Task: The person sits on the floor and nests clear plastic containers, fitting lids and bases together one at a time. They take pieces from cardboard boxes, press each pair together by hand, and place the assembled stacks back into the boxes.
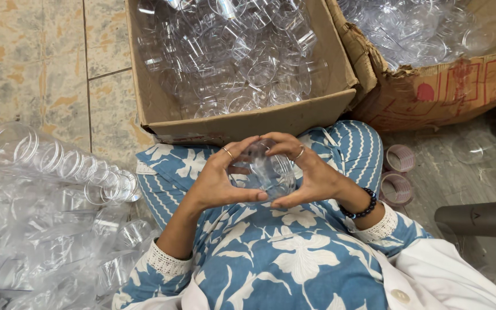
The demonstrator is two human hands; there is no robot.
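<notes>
Blue floral cloth (271, 258) covers the lap nearest the camera. Just above it, the left hand (216, 181) and right hand (311, 175) wrap a clear plastic container (265, 169) from both sides, each grip clamped on it, thumbs touching underneath. An open cardboard box (248, 123) of clear containers stands beyond on the floor (24, 63); stacked clear cups (58, 161) lie at left.

Both cardboard boxes (248, 123) are cut off by the top edge. The clear container (265, 172) is partly covered by the hands (216, 181); its shape is indistinct. Grey object (480, 219) cropped at right.
</notes>
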